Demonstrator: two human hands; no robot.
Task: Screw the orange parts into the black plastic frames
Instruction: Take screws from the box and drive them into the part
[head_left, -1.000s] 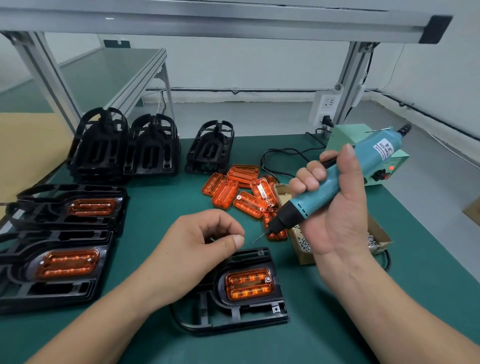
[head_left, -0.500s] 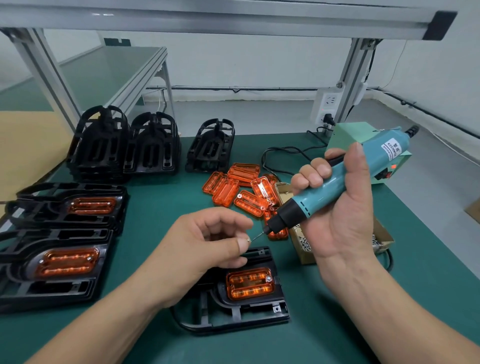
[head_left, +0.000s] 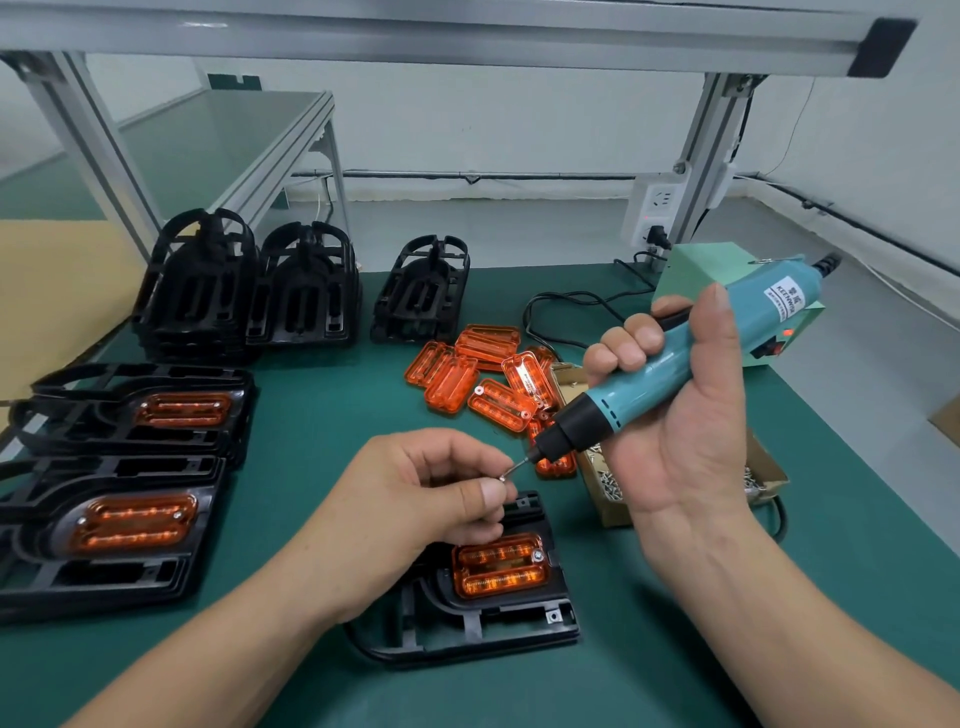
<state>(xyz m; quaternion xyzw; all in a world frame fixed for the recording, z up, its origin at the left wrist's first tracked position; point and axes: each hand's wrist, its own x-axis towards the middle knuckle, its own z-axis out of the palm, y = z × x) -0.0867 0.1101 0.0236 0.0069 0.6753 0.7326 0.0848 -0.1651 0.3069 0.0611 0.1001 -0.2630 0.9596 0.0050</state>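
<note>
A black plastic frame (head_left: 483, 626) lies flat in front of me with an orange part (head_left: 501, 566) seated in it; one screw shows at the part's right end. My left hand (head_left: 415, 504) hovers over the frame's left side and pinches a small screw (head_left: 503, 477) between thumb and forefinger. My right hand (head_left: 680, 415) grips a teal electric screwdriver (head_left: 670, 358), tilted down to the left, and its bit tip touches the pinched screw. Loose orange parts (head_left: 483, 379) lie in a heap behind.
Two frames with orange parts fitted (head_left: 135, 410) (head_left: 104, 525) lie at the left. Stacks of bare black frames (head_left: 249, 291) stand at the back left. A cardboard box of screws (head_left: 608, 488) sits under my right hand. A green power unit (head_left: 701, 275) and cable are at back right.
The screwdriver's bit and my left hand's fingertips have come together; the bit tip now meets the screw pinched in my left hand. The frame has not moved.
</note>
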